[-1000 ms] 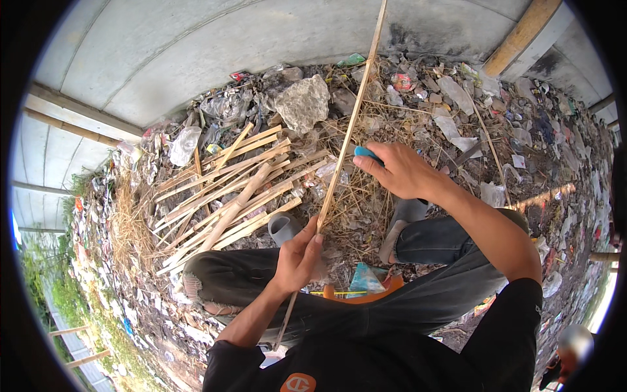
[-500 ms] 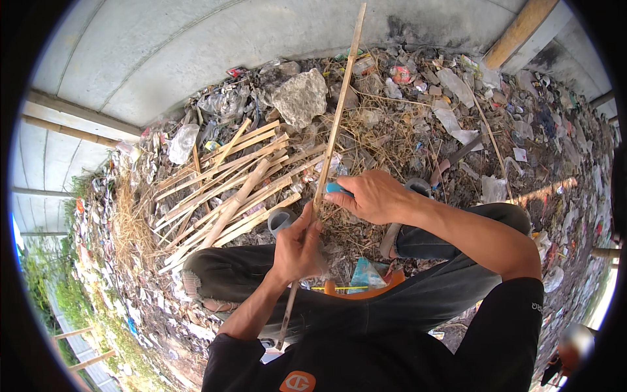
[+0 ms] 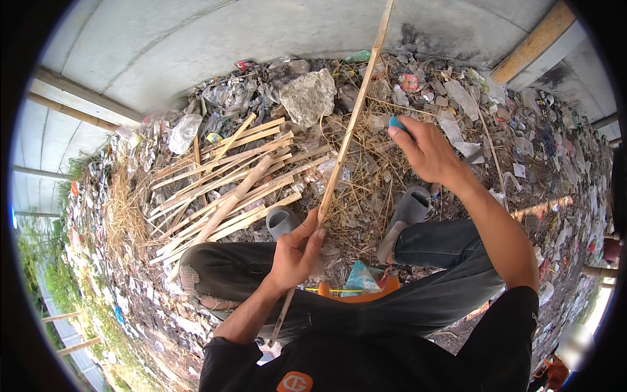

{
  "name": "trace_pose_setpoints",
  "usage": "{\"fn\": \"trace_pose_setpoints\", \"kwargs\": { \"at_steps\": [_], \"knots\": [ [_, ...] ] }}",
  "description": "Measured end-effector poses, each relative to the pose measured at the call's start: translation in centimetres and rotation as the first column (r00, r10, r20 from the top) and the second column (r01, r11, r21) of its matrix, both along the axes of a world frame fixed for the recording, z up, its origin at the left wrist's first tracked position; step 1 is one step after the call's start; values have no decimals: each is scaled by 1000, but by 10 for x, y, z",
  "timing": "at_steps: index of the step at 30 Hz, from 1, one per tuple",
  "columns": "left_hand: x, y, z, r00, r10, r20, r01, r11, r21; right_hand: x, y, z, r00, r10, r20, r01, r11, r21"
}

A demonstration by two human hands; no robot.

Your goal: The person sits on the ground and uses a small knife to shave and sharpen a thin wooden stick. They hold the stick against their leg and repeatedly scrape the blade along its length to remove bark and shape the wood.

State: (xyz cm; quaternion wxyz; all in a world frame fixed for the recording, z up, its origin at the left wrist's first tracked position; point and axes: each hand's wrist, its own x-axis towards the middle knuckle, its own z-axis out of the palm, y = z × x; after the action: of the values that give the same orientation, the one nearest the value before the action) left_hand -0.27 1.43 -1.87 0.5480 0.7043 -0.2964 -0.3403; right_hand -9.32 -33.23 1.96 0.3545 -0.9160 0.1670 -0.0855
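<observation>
My left hand [image 3: 294, 258] is closed round a long, narrow wooden strip [image 3: 356, 111], low down in front of my lap. The strip slants from below my left forearm up and to the right, past the top of the view. My right hand [image 3: 428, 153] is raised to the right of the strip, apart from it. It grips a small blue tool [image 3: 398, 126]; only one blue end shows, so its exact kind is hidden. Left of the strip, several cut wooden strips [image 3: 243, 186] lie in a loose pile on the ground.
A large rock [image 3: 310, 98] sits behind the pile, near the grey wall [image 3: 163, 39]. Litter and dry straw [image 3: 127, 209] cover the ground. Between my legs are an orange curved object [image 3: 366, 298] and a blue packet [image 3: 359, 279]. Part of another person [image 3: 555, 372] shows at lower right.
My right hand with the blue tool has moved away from the strip, up and to the right. My left hand keeps its grip; the strip's upper end has swung slightly right.
</observation>
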Motion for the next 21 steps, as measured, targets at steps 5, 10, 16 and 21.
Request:
{"fn": "trace_pose_setpoints", "kwargs": {
  "at_steps": [5, 10, 16, 21],
  "knots": [
    [1, -2, -6, 995, -23, 92, 18, 999, 51, -7, 99, -1, 933, 325, -158, -321, 946, 49],
    [-1, -7, 0, 964, -95, 250, 68, 991, 115, -10, 111, -18, 954, 272, -127, -272, 962, 14],
    [-3, -4, -2, 965, -125, 229, 103, 989, 106, 12, 23, -25, 981, 110, -158, -126, 987, -96],
    [-3, 0, -1, 965, -157, 209, 118, 975, 189, 25, -15, -48, 991, -103, -88, 90, 985, -148]
  ]
}}
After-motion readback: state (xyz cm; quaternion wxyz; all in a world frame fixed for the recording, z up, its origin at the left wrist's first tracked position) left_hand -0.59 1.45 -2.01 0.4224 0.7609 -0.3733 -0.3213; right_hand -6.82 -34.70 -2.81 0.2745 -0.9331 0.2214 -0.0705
